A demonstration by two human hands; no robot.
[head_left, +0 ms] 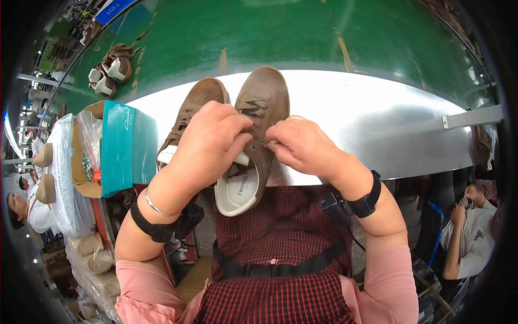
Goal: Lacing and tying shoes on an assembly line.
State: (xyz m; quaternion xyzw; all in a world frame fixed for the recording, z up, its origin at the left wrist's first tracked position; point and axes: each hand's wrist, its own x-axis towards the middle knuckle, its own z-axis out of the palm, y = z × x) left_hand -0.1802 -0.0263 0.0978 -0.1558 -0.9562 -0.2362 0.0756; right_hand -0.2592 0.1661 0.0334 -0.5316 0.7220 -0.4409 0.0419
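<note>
Steel table, brown shoe toe-away, lengthwise.

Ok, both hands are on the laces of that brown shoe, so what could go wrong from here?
The brown shoe has its heel hanging past the edge of the metal table; a hard tug by the right hand might slide it off into the lap. The left hand covers the eyelets, so a skipped hole could go unseen. The second shoe touches it and may be nudged.
</note>
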